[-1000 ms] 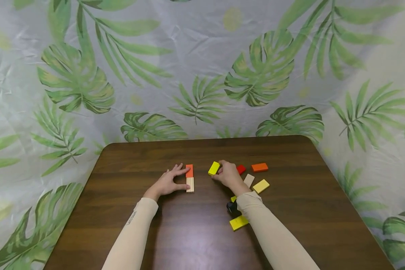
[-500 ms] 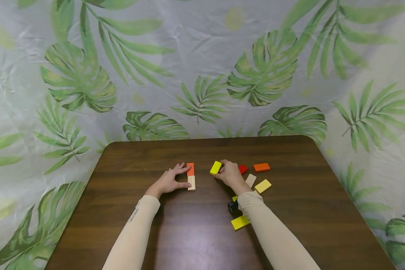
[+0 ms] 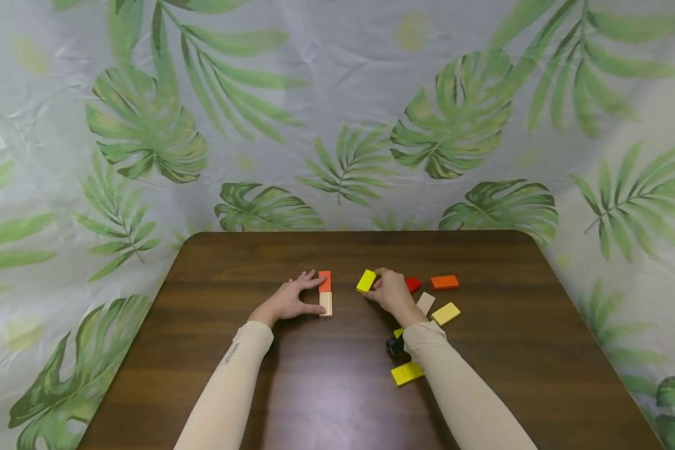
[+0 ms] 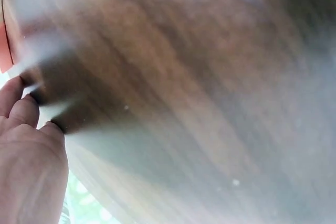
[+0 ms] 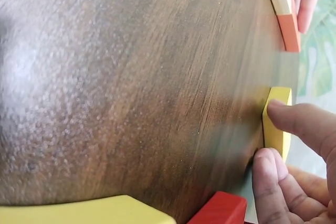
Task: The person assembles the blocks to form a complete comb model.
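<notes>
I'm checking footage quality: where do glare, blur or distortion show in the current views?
Head: pale glare on the near part of the dark brown wood-grain table. Left wrist: hazy, soft table surface, smeared shadows beside the bare left hand. Right wrist: grainy whitish glare at left, table edge looks bowed, pinched bright yellow rectangular block fairly crisp.

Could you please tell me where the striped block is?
In the head view, the striped block lies just left of centre, touching the near end of an orange block, touched by the left hand.
</notes>
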The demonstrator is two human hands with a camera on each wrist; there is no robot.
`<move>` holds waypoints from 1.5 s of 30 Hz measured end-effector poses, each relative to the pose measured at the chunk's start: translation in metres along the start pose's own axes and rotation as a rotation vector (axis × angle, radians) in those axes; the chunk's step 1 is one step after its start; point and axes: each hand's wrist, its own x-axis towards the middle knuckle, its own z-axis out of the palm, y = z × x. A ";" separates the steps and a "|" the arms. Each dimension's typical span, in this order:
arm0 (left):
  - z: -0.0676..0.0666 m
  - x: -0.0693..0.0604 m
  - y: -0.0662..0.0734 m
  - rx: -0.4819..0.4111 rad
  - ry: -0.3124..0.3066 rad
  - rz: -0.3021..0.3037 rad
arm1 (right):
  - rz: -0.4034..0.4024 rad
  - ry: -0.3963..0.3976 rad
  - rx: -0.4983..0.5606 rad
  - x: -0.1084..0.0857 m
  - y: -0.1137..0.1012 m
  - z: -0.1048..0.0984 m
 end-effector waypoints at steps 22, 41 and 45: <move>-0.010 0.003 0.002 0.074 0.009 -0.029 | -0.127 -0.108 0.022 -0.014 -0.014 -0.002; -0.005 0.004 0.003 0.066 -0.004 -0.032 | -0.271 -0.243 0.040 -0.055 -0.029 0.011; -0.004 0.004 0.002 0.068 -0.004 -0.031 | -0.314 -0.252 0.059 -0.062 -0.030 0.013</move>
